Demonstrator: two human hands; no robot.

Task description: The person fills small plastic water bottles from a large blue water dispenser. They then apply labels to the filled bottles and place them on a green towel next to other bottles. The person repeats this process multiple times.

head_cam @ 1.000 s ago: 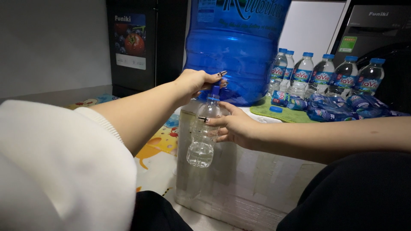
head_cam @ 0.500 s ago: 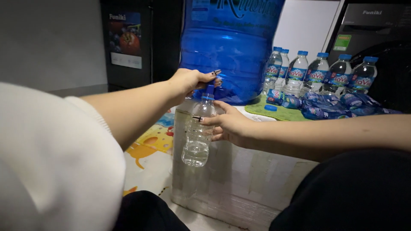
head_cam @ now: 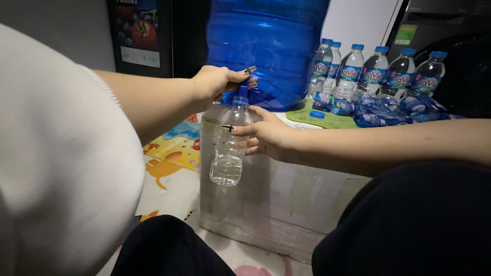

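I wear a white knitted top with a short sleeve [head_cam: 61, 153] ending above my elbow, and black trousers [head_cam: 409, 225]. My forearms are bare, and my fingernails [head_cam: 227, 127] are painted dark.

White box [head_cam: 286, 199] carries blue water jug [head_cam: 266, 46], bottles [head_cam: 376, 66].

You hold a small clear glossy plastic bottle [head_cam: 228, 148] under a big translucent blue ribbed plastic jug [head_cam: 268, 46], smooth and shiny.
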